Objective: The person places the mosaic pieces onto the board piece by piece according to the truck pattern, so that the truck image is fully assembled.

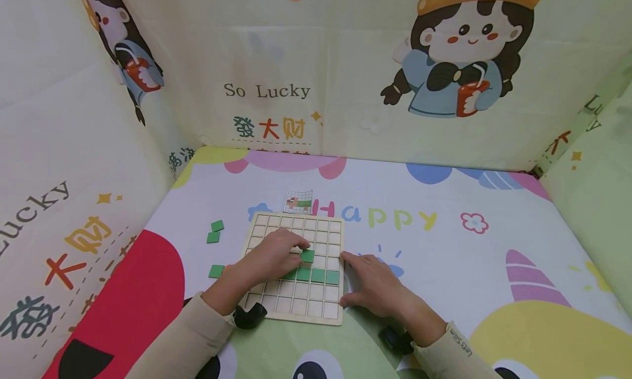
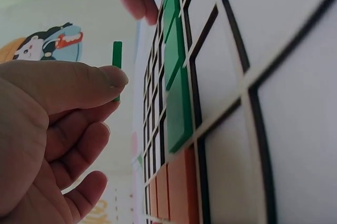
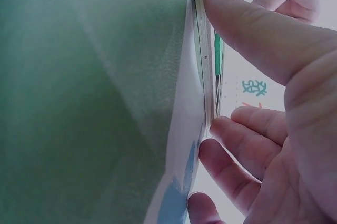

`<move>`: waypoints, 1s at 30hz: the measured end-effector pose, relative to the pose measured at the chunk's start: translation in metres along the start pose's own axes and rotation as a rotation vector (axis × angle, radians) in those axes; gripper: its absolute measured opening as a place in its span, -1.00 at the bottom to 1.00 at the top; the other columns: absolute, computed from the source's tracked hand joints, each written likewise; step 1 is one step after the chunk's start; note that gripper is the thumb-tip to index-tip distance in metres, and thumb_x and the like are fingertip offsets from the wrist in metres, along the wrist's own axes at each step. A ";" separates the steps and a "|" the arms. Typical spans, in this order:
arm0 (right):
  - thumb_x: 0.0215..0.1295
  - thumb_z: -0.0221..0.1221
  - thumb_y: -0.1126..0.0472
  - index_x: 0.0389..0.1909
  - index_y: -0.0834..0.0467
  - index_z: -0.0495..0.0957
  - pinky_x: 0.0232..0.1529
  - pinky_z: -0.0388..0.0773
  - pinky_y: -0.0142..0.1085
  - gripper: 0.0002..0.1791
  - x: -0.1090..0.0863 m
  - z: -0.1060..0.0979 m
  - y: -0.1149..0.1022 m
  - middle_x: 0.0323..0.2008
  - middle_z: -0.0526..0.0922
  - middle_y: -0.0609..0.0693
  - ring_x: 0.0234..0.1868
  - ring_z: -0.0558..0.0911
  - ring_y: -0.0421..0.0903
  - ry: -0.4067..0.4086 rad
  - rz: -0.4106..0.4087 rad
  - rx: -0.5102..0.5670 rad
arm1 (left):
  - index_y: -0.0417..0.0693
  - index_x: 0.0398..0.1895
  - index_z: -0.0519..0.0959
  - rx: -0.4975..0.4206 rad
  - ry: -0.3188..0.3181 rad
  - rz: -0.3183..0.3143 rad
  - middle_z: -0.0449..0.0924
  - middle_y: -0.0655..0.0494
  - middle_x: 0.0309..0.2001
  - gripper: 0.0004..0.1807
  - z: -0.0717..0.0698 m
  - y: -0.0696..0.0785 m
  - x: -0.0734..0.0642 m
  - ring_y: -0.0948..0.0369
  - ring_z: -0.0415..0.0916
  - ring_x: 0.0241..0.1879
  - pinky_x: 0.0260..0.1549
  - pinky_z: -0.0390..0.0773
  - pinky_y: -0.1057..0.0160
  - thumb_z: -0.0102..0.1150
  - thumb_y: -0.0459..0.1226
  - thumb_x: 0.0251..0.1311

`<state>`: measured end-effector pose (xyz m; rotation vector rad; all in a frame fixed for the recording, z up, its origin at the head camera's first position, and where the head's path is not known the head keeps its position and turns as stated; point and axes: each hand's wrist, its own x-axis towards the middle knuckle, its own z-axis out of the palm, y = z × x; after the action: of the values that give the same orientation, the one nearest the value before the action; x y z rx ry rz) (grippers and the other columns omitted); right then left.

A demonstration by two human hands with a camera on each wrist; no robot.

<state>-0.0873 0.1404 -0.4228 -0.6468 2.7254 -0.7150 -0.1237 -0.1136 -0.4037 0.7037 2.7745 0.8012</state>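
Note:
A wooden grid board [image 1: 306,310] lies on the table between the two hands. Above its cells, my left hand [image 1: 271,254] pinches a green square tile [image 1: 308,256] between thumb and fingertips; the left wrist view shows that tile edge-on, held off the board. A row of green tiles [image 2: 178,109] fills cells of the board, with orange tiles [image 2: 182,184] beside it in that view. My right hand [image 1: 372,283] rests along the board's right side, thumb [image 3: 247,23] and fingertips touching the edge, spread apart.
Left of the board lie loose green tiles, two close together [image 1: 213,237] and one nearer [image 1: 216,271], with a bit of orange beside my left wrist. A small pattern card [image 1: 298,202] sits at the board's far edge. Printed cloth walls [image 1: 345,94] enclose the table.

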 end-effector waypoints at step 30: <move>-0.04 0.54 -0.07 0.43 0.21 0.32 0.23 0.34 0.10 0.02 0.000 0.001 0.001 0.29 0.49 0.11 0.25 0.42 0.12 0.007 0.005 -0.007 | -0.09 0.08 0.68 0.027 -0.094 0.012 0.68 0.16 -0.03 -0.67 0.019 0.017 0.026 0.15 0.49 0.02 0.09 0.51 0.15 0.32 -0.24 0.26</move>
<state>-0.0876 0.1408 -0.4244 -0.6397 2.7364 -0.7075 -0.1341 -0.0797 -0.4118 0.7437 2.7043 0.7155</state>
